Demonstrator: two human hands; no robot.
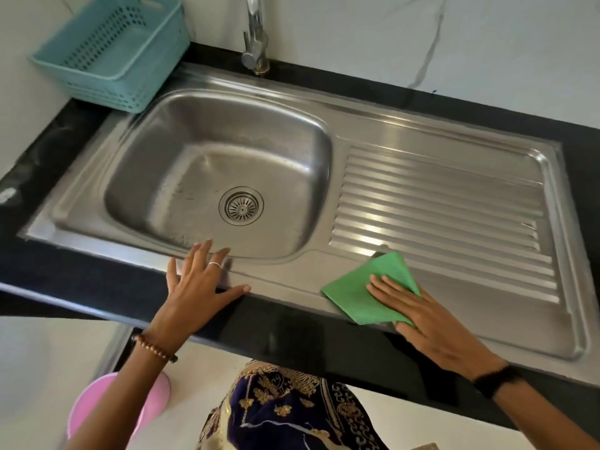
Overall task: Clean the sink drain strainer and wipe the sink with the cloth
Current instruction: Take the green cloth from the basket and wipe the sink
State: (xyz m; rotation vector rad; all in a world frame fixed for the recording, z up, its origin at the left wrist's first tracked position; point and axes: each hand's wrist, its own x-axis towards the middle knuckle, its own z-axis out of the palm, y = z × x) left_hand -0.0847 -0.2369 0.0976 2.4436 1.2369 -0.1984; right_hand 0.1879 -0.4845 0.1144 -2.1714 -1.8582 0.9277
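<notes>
A steel sink [181, 131] with a deep basin sits in a black counter. The round drain strainer [241, 206] lies in its seat at the bottom of the basin. A folded green cloth [363, 290] lies on the sink's front rim, at the near edge of the ribbed drainboard [448, 203]. My right hand [428, 319] lies flat on the cloth, fingers stretched out and pressing it down. My left hand [201, 284] rests with fingers spread on the front rim of the basin, holding nothing.
A teal plastic basket [113, 50] stands on the counter at the back left. The steel tap [256, 37] rises behind the basin. A pink round object [120, 414] lies below the counter at the lower left. A white wall runs along the back.
</notes>
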